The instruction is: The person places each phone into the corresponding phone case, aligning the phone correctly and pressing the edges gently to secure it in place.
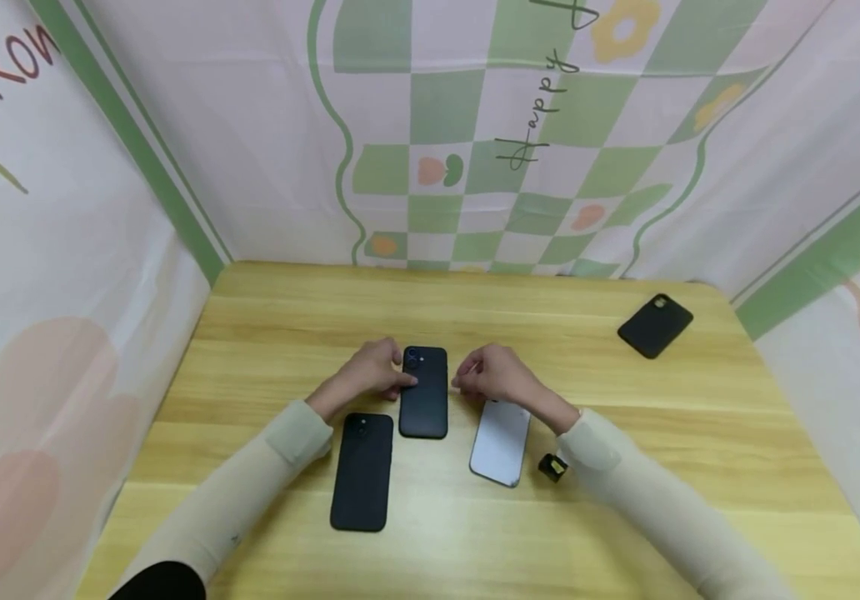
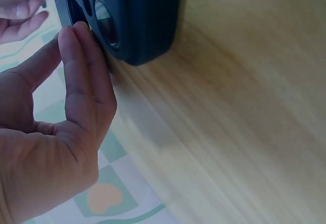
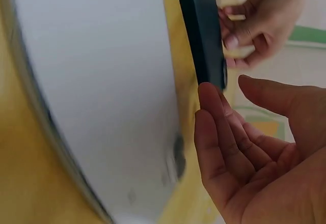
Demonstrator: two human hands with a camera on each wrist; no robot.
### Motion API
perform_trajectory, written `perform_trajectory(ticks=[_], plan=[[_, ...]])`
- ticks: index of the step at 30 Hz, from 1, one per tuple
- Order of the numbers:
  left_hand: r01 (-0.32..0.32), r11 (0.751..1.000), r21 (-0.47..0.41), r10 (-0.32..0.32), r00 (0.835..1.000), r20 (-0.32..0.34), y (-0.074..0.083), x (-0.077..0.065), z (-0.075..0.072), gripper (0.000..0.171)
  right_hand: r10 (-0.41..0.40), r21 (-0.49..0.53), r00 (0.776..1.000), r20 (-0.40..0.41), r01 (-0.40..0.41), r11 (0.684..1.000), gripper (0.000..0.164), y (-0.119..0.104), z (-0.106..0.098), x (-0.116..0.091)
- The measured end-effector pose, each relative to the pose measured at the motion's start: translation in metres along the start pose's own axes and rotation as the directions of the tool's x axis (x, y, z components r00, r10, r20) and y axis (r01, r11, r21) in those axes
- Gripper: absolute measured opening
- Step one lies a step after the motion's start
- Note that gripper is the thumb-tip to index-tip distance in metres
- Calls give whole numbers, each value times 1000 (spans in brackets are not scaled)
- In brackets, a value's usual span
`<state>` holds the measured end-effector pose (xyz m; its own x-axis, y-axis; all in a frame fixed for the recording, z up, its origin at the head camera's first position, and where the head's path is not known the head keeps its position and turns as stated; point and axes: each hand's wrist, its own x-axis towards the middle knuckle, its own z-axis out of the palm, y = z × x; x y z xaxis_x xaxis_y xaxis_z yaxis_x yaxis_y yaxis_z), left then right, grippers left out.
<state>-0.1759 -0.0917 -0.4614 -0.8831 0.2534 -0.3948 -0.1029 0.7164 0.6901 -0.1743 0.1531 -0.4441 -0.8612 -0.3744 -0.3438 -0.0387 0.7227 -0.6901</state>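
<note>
A black phone lies back up on the wooden table, its camera lenses at the far end. At its left edge my left hand pinches it, thumb over the back and fingers along the side. To its right my right hand hovers with loosely bent fingers, a small gap from the phone's edge in the head view. In the right wrist view the fingers hold nothing and the thumb stands apart. Below the right hand lies a white phone, its far end partly covered.
Another black phone lies front left, under the left wrist. A small black piece with a yellow mark sits beside the right sleeve. Toward the far right is a black phone case. A patterned cloth hangs behind the table.
</note>
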Motion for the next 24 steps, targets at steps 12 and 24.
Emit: perform_trajectory(ticks=[12,24], plan=[[-195,963,188,232,951,-205,27,-17,14,61,81,-85,988,-133,-93,992,37,48,-95,-7],[-160,920,359,189,981,-47,82,-48,60,97,234,-328,912,-337,-347,879,72,160,-207,-23]])
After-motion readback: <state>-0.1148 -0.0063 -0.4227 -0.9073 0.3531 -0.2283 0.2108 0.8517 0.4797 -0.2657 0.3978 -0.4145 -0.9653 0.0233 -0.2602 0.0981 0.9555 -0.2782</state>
